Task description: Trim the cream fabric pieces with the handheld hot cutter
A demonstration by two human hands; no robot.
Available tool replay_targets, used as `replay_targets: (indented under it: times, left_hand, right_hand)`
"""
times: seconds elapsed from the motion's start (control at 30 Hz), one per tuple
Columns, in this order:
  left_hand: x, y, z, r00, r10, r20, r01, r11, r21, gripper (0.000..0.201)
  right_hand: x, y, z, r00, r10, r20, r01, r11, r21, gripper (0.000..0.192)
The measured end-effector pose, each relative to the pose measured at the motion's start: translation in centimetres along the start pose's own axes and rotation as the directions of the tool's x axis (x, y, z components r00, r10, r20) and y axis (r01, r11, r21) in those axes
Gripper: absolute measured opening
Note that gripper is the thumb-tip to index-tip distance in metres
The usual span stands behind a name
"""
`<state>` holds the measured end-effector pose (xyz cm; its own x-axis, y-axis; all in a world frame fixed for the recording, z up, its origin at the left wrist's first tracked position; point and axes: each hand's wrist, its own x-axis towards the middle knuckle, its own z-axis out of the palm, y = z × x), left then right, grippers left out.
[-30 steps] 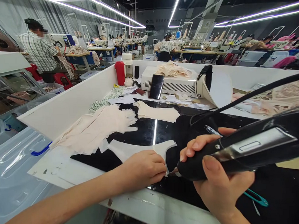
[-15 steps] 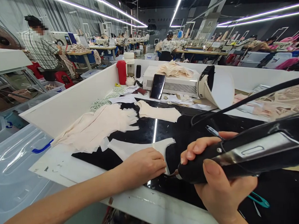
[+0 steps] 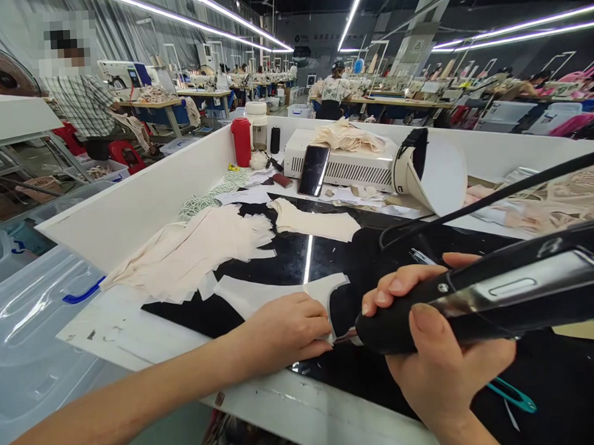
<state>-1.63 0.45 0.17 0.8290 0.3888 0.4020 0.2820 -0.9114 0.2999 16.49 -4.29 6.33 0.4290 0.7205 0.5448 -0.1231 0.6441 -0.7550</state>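
Note:
My left hand rests on a white fabric piece on the black work surface. Its fingers are curled together at the piece's right edge and look closed on it, though the fingertips are partly hidden. My right hand is wrapped round a black corded hand tool with a silver panel. The tool's narrow metal tip points left and lies right beside my left fingertips, at the fabric's edge. Whether the tip touches the fabric I cannot tell.
A fanned pile of pale fabric pieces lies left, a cream stack behind. A phone leans on a white box. Teal thread snips lie near my right wrist. The tool's black cable arches across the right side.
My right hand and the tool have shifted slightly to the right, and more of the metal tip shows. My left hand has barely moved on the fabric.

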Motion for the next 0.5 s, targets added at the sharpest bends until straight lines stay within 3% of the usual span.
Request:
replay_targets:
  times: [0.5]
  left_hand:
    - [0.18, 0.33, -0.57, 0.999, -0.038, 0.001, 0.038, 0.998, -0.057, 0.022]
  right_hand:
    - [-0.47, -0.11, -0.18, 0.998, 0.008, 0.061, -0.008, 1.0, -0.004, 0.045]
